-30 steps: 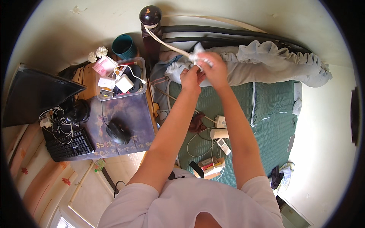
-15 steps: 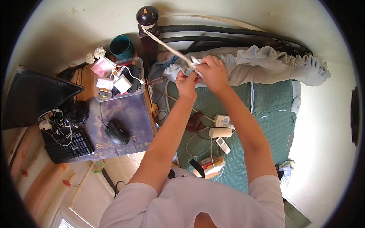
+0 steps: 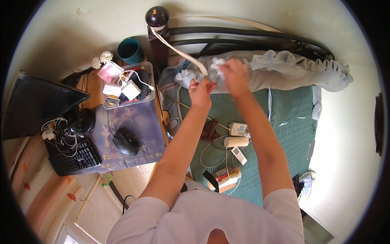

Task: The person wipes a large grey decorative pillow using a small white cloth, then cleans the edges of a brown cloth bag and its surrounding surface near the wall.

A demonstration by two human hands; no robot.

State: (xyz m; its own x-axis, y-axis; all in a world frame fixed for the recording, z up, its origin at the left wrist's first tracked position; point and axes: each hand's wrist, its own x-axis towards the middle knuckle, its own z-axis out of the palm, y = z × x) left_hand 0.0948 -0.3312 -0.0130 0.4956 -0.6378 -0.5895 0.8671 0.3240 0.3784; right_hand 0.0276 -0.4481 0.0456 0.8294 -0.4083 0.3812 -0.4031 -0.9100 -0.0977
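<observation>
A cream cloth strap (image 3: 177, 50) is looped around the dark bedpost (image 3: 157, 17) and runs down to the right. My left hand (image 3: 201, 94) pinches its lower end between thumb and fingers. Just to the right, my right hand (image 3: 236, 77) is blurred by motion and closed on a crumpled white piece (image 3: 217, 65), cloth or tissue; I cannot tell which. Behind both hands a long roll of pale grey gathered fabric (image 3: 280, 73) lies along the headboard.
Dark headboard rails (image 3: 243, 32) curve along the wall. Across the green bed cover (image 3: 264, 171) lie a white control box (image 3: 239, 129), cables, a cream cylinder (image 3: 236, 141) and a remote (image 3: 239, 155). At left, a desk bears a clear bin (image 3: 151, 91), mouse (image 3: 124, 142) and monitor (image 3: 40, 103).
My right hand has moved right, away from my left, taking the white piece off the strap's end. The strap now hangs a little slacker. My left hand stays nearly in place.
</observation>
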